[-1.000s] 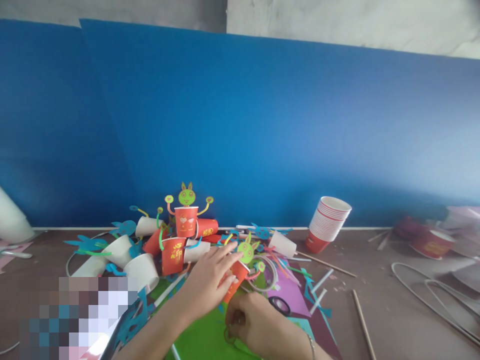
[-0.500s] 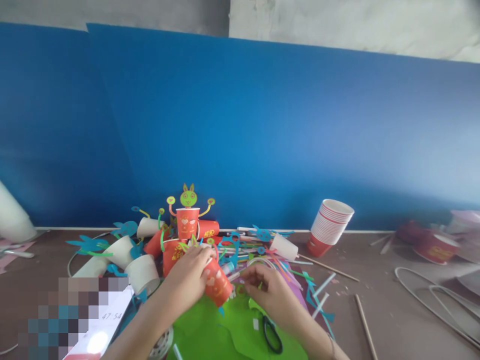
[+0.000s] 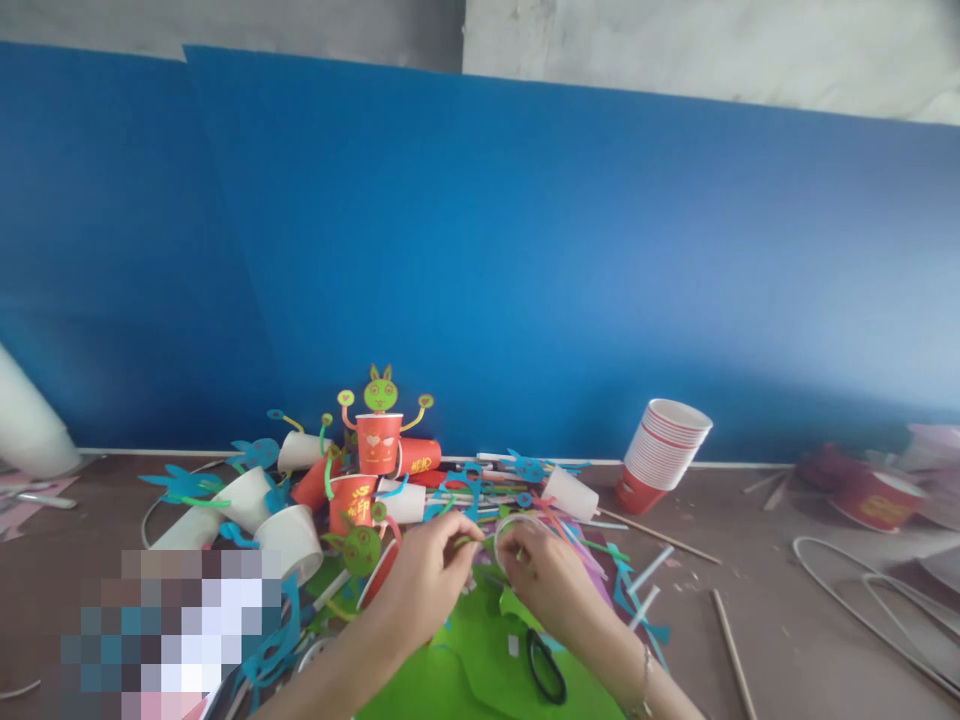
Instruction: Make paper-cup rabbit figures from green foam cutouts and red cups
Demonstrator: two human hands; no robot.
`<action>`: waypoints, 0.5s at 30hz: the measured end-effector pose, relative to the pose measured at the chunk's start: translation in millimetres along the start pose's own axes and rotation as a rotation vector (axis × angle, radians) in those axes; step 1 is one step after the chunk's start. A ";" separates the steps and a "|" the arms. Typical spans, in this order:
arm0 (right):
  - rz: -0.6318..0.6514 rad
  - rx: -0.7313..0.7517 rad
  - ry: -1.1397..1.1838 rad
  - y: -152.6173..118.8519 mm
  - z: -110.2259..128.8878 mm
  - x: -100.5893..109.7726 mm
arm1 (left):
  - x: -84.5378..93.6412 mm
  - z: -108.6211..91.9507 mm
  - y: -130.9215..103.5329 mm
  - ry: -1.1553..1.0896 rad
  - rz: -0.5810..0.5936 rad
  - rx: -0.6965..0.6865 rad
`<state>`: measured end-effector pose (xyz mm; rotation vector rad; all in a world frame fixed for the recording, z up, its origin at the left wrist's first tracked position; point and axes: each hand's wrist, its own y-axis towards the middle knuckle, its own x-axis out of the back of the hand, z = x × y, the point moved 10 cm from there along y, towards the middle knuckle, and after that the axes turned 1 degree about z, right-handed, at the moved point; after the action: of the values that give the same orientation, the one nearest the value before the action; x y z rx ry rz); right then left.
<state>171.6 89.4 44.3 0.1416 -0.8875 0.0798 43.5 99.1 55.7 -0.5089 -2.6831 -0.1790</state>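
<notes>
My left hand (image 3: 429, 568) is closed in a pinch; a bit of green shows at its fingertips, too small to name. A red paper cup (image 3: 381, 574) lies tilted beside that hand and is partly hidden by it. A green paper animal head (image 3: 361, 550) sticks out at the cup's left. Close by on the right, my right hand (image 3: 551, 575) is also closed, thumb and fingers together; what they hold, if anything, is hidden. Green paper sheets (image 3: 480, 650) lie below both hands, with dark-handled scissors (image 3: 546, 667) on them.
A finished-looking red cup figure (image 3: 379, 440) stands at the back, among tipped white cups (image 3: 289, 543) and blue paper cutouts. A stack of cups (image 3: 664, 455) leans at back right. A wooden stick (image 3: 729, 650) and a looped cable (image 3: 847, 590) lie to the right.
My left hand has let go of the red cup, which now lies to the left with its green head. The hand has moved right, and its fingertips are near those of my right hand.
</notes>
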 end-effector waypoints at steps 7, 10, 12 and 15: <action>0.082 -0.040 -0.509 1.6 -11.9 -19.0 | -5.8 21.4 0.4 -0.403 0.021 0.198; -0.019 0.002 -0.392 4.3 -2.9 -9.1 | -6.5 12.0 -0.3 -0.116 0.019 0.069; -0.087 0.037 -0.229 4.0 3.0 -0.6 | -13.2 3.3 -2.8 0.056 0.046 -0.052; -0.122 0.068 0.020 2.2 6.4 4.8 | -26.3 2.2 -8.3 0.251 0.097 -0.119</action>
<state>169.4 90.6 52.2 0.2574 -0.8549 -0.0026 62.0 83.2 42.5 -0.6084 -2.4086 -0.3524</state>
